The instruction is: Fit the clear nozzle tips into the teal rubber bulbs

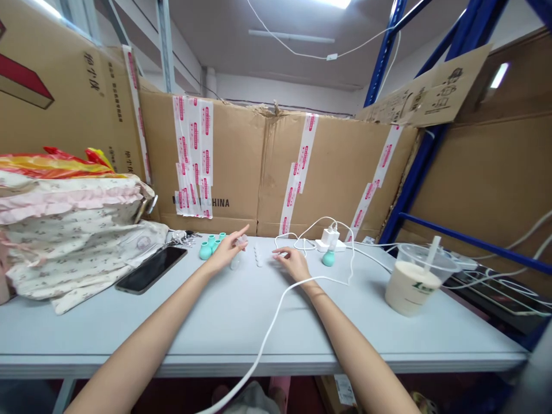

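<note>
My left hand (227,248) is closed around a small clear plastic piece (236,262), its index finger stretched forward; the fingers partly cover the piece. Beside that hand, on its left, several teal rubber bulbs (206,249) stand in a cluster. A narrow white, translucent strip (257,254) lies on the table between my hands. My right hand (294,263) hovers right of the strip with thumb and fingertips together; whatever may be between them is too small to make out. Farther right sits one teal bulb with a clear top (328,258).
A white charger (330,237) in a power strip stands at the back, its white cable (276,322) looping over the table. At right is a lidded drink cup (409,287) with a straw. A black phone (152,269) and a floral cloth bag (77,230) lie left. Cardboard (233,155) walls the back.
</note>
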Motion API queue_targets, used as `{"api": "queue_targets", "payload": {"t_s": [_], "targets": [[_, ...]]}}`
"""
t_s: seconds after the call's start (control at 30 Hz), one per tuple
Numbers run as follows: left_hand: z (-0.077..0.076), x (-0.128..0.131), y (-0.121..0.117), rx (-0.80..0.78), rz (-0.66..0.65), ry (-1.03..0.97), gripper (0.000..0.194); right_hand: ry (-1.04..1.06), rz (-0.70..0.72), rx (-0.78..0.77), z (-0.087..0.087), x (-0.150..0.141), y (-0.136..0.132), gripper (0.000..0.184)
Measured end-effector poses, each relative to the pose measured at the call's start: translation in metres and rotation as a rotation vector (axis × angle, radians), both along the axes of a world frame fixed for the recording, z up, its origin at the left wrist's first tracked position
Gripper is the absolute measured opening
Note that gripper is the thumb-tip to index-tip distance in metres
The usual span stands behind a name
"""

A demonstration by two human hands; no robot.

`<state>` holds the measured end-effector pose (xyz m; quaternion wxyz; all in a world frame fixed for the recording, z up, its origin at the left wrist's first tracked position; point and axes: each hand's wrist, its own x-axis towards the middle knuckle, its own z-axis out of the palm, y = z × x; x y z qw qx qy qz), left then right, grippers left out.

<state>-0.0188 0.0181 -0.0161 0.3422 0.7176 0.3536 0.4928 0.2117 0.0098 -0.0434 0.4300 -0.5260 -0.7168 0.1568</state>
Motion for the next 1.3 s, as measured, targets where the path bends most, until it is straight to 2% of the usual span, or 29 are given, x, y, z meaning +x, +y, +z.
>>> {"api": "queue_targets", "payload": {"t_s": [0.1, 0.2, 0.33, 0.57, 0.7, 0.8, 1.0, 1.3], "targets": [[0.001, 0.011, -0.011, 0.135, 0.011, 0.085, 0.053, 0.35, 0.176, -0.032, 0.008, -0.01, -0.004, 0.024], [-0.002, 0.02, -0.017, 0.199, 0.004, 0.14, 0.045, 0.551, 0.252, -0.035, 0.013, -0.018, -0.009, 0.025], [-0.008, 0.029, -0.021, 0.229, 0.006, 0.198, 0.021, 0.666, 0.268, -0.037, 0.013, -0.024, -0.012, 0.022], [-0.014, 0.038, -0.031, 0.254, 0.134, 0.226, 0.017, 0.74, 0.308, -0.097, 0.01, -0.031, -0.015, 0.024], [-0.016, 0.04, -0.035, 0.3, 0.159, 0.259, 0.012, 0.698, 0.323, -0.161, 0.013, -0.032, -0.02, 0.029], [-0.017, 0.04, -0.037, 0.342, 0.145, 0.297, 0.011, 0.617, 0.325, -0.12, 0.012, -0.028, -0.02, 0.028], [-0.022, 0.04, -0.037, 0.386, 0.009, 0.442, 0.014, 0.333, 0.348, -0.058, 0.009, -0.014, -0.02, 0.023], [-0.032, 0.043, -0.04, 0.455, 0.033, 0.588, 0.023, 0.107, 0.4, -0.001, 0.022, -0.004, -0.031, 0.014]]}}
